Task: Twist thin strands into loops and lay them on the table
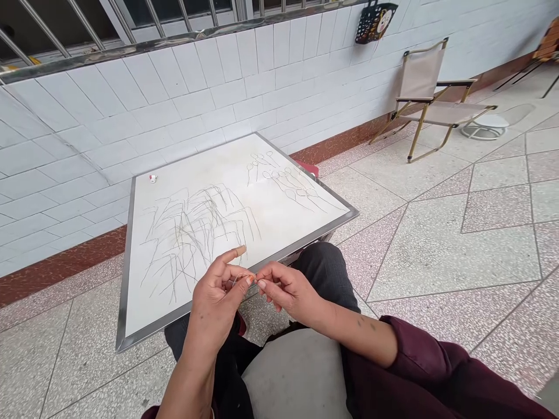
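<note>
My left hand (222, 286) and my right hand (286, 288) meet fingertip to fingertip over the table's front edge. Both pinch a thin wire (238, 276) that loops near my left thumb. A small orange spot shows at my left fingertips; its nature is too small to tell. Many thin bent wires (212, 201) lie spread over the left and middle of the white table (236, 160). Wires with round loops (290, 177) lie in a group at its right side.
A small white and red object (152, 178) sits at the table's back left corner. A white tiled wall (196, 87) rises behind. A folding chair (423, 87) and a round white stool (484, 125) stand at the right. A black basket (375, 22) hangs on the wall.
</note>
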The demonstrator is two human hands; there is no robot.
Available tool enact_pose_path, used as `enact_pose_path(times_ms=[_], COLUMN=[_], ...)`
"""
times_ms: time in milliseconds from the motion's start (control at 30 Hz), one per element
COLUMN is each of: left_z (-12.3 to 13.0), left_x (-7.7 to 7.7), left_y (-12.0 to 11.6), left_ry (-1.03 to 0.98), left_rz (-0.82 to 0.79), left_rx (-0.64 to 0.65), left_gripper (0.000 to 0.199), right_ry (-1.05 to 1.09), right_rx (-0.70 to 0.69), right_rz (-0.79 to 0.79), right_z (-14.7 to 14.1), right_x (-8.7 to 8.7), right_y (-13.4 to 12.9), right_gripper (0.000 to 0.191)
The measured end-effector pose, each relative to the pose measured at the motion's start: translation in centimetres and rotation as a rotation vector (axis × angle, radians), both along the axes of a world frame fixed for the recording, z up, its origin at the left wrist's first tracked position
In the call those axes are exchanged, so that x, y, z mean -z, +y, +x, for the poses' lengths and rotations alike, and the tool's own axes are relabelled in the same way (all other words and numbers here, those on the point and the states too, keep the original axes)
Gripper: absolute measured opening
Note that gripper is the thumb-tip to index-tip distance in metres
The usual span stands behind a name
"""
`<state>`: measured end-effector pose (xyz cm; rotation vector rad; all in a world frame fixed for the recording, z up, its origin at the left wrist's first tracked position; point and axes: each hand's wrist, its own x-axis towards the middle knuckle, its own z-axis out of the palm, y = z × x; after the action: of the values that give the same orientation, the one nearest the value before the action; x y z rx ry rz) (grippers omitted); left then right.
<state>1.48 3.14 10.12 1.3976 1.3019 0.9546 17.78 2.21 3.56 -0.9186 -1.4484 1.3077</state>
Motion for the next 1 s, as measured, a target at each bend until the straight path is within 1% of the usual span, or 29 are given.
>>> enact_pose_path(times_ms=[67,167,233,367,467,600,767,833,867,933,1000], left_z=[-0.1,-0.1,-0.1,0.1,0.3,0.6,0.7,0.6,0.5,0.3,0.1], left_x=[0.0,0.2,0.3,0.3,0.3,0.4,0.8,0.9,0.9,0.8,0.7], left_y=[0.0,0.0,-0.1,-0.2,-0.2,-0.1,0.0,0.0,0.0,0.0,-0.1], left_ry=[0.002,0.009,0.012,-0.007,-0.016,-0.007,-0.023,-0.037,-0.044,-0.047,-0.043], left_rz=[-0.010,-0.018,-0.013,-0.005,-0.004,-0.003,-0.006,-0.003,0.001,0.012,0.022], left_rx=[0.026,0.043,0.033,0.017,0.002,-0.006,-0.008,-0.009,-0.010,-0.011,-0.001], left_gripper=[0.051,0.052,0.050,0.048,0.046,0.044,0.044,0.043,0.042,0.041,0.040], right_ry=[0.028,0.013,-0.023,-0.111,-0.173,-0.244,-0.368,-0.395,-0.383,-0.280,-0.111], right_rx=[0.007,0.028,0.056,0.144,0.204,0.269,0.311,0.315,0.294,0.194,0.069], right_rz=[-0.014,0.022,0.094,0.317,0.441,0.534,0.579,0.556,0.509,0.332,0.115], right_z=[0.0,0.0,0.0,0.1,0.1,0.1,0.1,0.1,0.1,0.2,0.2], right_x=[0.0,0.2,0.3,0.3,0.3,0.5,1.1,0.9,0.8,0.4,0.1], right_y=[0.0,-0.1,-0.1,-0.1,-0.1,-0.1,-0.3,-0.4,-0.4,-0.5,-0.4], right_gripper=[0.011,0.010,0.009,0.011,0.012,0.013,0.014,0.014,0.014,0.013,0.015])
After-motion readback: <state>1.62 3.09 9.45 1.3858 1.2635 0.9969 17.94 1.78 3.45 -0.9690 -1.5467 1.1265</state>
